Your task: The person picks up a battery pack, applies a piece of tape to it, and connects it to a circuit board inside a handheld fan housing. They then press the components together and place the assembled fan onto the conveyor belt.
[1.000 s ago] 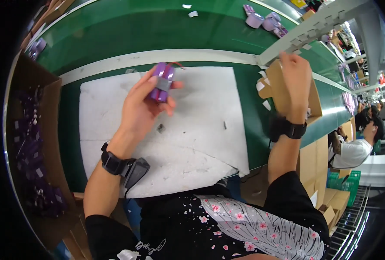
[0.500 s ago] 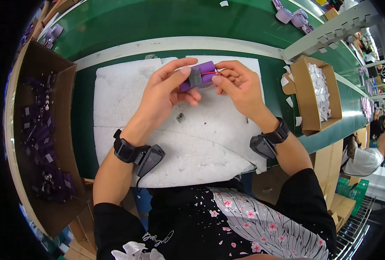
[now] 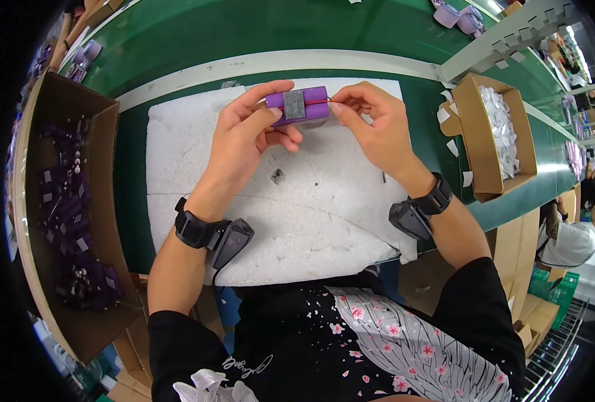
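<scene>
A purple battery pack (image 3: 316,110) of two side-by-side cells, with a grey foam pad (image 3: 294,105) across it, is held above the white foam board (image 3: 297,221). My left hand (image 3: 247,124) grips the pack's left end between thumb and fingers. A thin red wire (image 3: 317,102) runs along the pack and out past its right end. The fingertips of my right hand (image 3: 374,124) are pinched on the wire there, close beside the pack. A small dark grey scrap (image 3: 277,176) lies on the foam board below.
A deep cardboard box (image 3: 103,201) of purple battery packs stands at the left. On the right, a smaller cardboard box (image 3: 475,144) holds many white slips, with loose ones beside it. A pale rail (image 3: 277,63) crosses beyond the board. Another person (image 3: 568,234) is at far right.
The battery pack has turned from a tilt to nearly level and shifted slightly left. My right fingers have closed on the wire at its right end.
</scene>
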The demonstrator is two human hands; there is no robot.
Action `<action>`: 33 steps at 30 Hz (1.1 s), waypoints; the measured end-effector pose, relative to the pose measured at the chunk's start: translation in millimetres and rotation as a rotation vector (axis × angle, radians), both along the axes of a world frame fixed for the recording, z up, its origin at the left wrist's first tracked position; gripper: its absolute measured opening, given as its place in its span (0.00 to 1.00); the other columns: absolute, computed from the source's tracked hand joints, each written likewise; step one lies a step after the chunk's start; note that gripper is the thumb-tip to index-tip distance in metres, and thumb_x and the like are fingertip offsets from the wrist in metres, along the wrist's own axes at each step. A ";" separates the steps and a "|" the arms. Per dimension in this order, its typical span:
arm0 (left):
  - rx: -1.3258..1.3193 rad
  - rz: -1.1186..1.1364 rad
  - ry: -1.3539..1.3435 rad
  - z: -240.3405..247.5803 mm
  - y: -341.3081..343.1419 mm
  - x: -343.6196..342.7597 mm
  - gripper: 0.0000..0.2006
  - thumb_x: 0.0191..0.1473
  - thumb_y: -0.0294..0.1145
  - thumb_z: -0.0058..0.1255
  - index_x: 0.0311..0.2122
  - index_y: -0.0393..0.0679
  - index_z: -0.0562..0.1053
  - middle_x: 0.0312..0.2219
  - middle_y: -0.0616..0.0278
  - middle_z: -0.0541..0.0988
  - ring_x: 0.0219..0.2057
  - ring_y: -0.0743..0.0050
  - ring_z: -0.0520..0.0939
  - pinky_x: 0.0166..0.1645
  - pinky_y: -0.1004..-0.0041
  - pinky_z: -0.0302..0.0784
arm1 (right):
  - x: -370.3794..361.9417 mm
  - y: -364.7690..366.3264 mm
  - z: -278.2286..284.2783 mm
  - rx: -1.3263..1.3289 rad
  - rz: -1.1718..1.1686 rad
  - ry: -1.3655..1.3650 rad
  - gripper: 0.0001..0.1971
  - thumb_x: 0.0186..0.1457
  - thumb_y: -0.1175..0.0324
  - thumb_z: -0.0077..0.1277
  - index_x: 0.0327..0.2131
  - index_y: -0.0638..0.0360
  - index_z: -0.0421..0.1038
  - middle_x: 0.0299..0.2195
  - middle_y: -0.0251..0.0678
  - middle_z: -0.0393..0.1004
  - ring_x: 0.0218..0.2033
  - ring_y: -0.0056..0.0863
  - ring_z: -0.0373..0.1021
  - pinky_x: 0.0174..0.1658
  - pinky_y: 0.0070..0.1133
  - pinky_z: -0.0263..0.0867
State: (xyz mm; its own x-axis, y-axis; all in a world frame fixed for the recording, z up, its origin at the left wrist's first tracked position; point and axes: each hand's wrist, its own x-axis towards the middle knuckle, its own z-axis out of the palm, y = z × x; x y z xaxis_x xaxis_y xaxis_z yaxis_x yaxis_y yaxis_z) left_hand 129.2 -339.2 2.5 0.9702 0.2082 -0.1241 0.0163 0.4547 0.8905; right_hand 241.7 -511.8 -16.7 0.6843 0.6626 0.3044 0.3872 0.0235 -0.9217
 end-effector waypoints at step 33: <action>-0.095 0.020 0.036 2.0 2.0 -1.0 0.20 0.49 0.22 0.32 0.49 0.31 0.64 0.31 0.46 0.75 0.25 0.63 0.81 0.31 0.72 0.80 | 0.3 1.7 3.3 -0.025 -0.010 0.066 0.06 0.50 0.74 0.52 0.31 0.66 0.69 0.28 0.34 0.73 0.29 0.18 0.68 0.38 0.17 0.66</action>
State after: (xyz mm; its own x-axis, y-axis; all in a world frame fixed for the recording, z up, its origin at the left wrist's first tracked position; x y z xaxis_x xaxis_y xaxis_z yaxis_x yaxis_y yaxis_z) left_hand 128.2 -337.1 4.5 0.9604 0.2132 -0.1794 0.0379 0.5379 0.8422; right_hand 242.0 -510.1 -13.4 0.7090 0.6625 0.2418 0.3256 -0.0034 -0.9455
